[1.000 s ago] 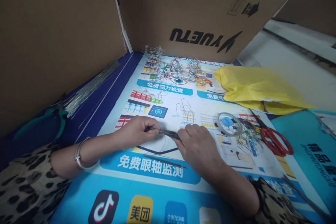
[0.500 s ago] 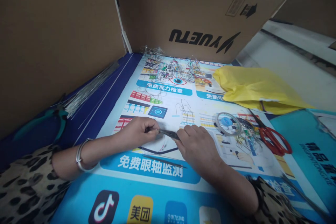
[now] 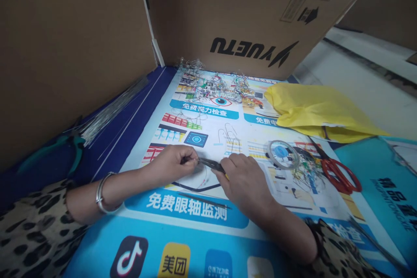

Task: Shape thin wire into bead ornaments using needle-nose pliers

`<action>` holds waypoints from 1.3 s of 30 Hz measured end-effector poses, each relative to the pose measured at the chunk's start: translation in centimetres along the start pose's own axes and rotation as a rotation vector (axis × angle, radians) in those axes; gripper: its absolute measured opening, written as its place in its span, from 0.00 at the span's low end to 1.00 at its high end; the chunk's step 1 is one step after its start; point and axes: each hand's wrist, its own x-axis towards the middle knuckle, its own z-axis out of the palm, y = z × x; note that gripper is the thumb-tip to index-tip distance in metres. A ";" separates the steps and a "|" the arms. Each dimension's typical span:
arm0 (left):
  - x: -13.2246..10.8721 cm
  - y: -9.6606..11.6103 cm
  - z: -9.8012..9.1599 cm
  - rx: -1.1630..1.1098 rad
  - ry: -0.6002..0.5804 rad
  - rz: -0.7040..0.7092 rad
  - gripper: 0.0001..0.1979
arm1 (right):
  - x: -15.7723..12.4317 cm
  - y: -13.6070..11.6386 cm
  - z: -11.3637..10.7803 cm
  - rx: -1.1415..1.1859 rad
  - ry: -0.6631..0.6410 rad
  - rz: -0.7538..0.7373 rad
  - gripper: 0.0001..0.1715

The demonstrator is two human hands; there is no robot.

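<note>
My left hand rests on a printed blue poster, fingers pinched together on a thin wire at the nose of the pliers. My right hand is closed round small dark needle-nose pliers, whose tips point left and meet my left fingertips. A silver bangle sits on my left wrist. Both sleeves are leopard print.
Cardboard walls stand close on the left and behind. A bundle of straight silver wires and teal-handled pliers lie left. Bent wire pieces pile at the back. A tape roll, red scissors and a yellow bag lie right.
Hardly anything has moved. My right hand has shifted very slightly with the pliers, and the view has drifted a little.
</note>
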 end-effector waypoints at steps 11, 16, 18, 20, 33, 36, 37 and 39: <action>0.0 -0.4 0.2 -0.041 0.011 -0.010 0.08 | 0.0 -0.1 0.3 -0.063 0.057 -0.026 0.09; 0.0 -0.2 -0.1 -0.132 -0.051 -0.022 0.07 | 0.1 0.2 0.7 0.068 -0.029 0.040 0.12; 0.0 0.0 -0.4 -0.182 -0.070 -0.044 0.08 | 0.2 0.2 0.7 0.105 -0.061 0.056 0.12; -0.1 0.1 -0.6 -0.233 -0.092 -0.081 0.10 | 0.2 0.2 0.7 0.128 -0.078 0.065 0.12; 0.0 0.4 -0.7 -0.439 -0.151 -0.188 0.08 | 0.3 0.1 1.3 0.160 -0.031 0.068 0.12; 0.1 0.5 -0.6 -0.456 -0.136 -0.194 0.08 | 0.4 0.0 1.1 0.163 -0.035 0.069 0.12; 0.1 0.5 -0.6 -0.454 -0.129 -0.192 0.08 | 0.4 0.0 1.1 0.165 -0.038 0.068 0.12; 0.0 0.4 -0.5 -0.439 -0.112 -0.179 0.08 | 0.5 -0.1 0.9 0.166 -0.042 0.063 0.12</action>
